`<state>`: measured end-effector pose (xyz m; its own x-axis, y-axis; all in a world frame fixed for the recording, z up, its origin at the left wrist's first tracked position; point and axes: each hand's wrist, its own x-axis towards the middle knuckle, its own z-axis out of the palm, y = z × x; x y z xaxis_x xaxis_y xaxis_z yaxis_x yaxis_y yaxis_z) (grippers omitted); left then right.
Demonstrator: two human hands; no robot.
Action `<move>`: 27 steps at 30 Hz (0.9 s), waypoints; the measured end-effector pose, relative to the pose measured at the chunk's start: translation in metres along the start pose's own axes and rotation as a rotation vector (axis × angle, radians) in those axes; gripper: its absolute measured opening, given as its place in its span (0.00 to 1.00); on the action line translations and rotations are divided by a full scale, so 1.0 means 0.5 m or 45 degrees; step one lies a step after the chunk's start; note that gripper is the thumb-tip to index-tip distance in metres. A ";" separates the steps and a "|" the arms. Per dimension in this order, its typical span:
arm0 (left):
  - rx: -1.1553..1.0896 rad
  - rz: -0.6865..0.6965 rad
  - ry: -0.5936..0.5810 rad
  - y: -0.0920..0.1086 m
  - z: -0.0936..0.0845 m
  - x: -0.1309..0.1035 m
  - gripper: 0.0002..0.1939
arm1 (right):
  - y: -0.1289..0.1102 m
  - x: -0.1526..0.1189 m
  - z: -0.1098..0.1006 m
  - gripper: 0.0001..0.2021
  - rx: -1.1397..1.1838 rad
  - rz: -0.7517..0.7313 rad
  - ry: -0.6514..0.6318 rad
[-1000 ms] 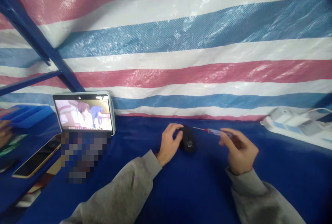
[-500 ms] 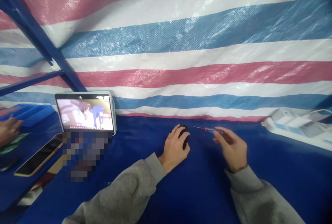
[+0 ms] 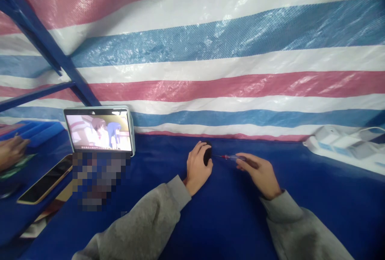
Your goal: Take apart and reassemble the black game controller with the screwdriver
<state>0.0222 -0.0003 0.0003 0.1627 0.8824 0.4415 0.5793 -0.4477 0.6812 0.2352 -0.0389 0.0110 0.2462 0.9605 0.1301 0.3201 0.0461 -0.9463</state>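
A black rounded object (image 3: 207, 155), which looks like a computer mouse, is on the blue tabletop (image 3: 222, 220). My left hand (image 3: 199, 167) is wrapped round its left side and top. To the right, my right hand (image 3: 260, 171) holds a screwdriver (image 3: 231, 157) with a clear and red handle between thumb and fingers. The thin shaft points left, and its tip is close to the black object's right side; whether they touch I cannot tell.
A tablet (image 3: 99, 131) playing a cartoon leans at the left, with a phone (image 3: 46, 179) nearby. Another person's hand (image 3: 12, 151) is at the far left beside a blue tray (image 3: 45, 131). A white power strip (image 3: 349, 151) lies at the right. Striped sheeting hangs behind.
Both hands have shifted left, the left one with the black object and the right one with the screwdriver. The screwdriver is also a little lower in view.
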 end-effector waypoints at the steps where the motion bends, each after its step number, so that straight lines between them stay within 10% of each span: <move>1: -0.030 -0.024 0.015 -0.001 -0.001 0.001 0.26 | -0.001 0.000 0.001 0.23 -0.013 0.005 -0.010; 13: -0.270 -0.179 0.157 -0.013 -0.003 0.011 0.26 | 0.017 0.005 -0.002 0.24 0.058 0.025 0.210; 27: -0.258 -0.168 0.120 -0.017 -0.001 0.013 0.26 | -0.007 -0.007 0.006 0.19 0.033 -0.070 0.018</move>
<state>0.0177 0.0090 -0.0023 0.0159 0.9221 0.3867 0.4172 -0.3575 0.8355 0.2304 -0.0417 0.0130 0.2419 0.9523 0.1859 0.3100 0.1057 -0.9448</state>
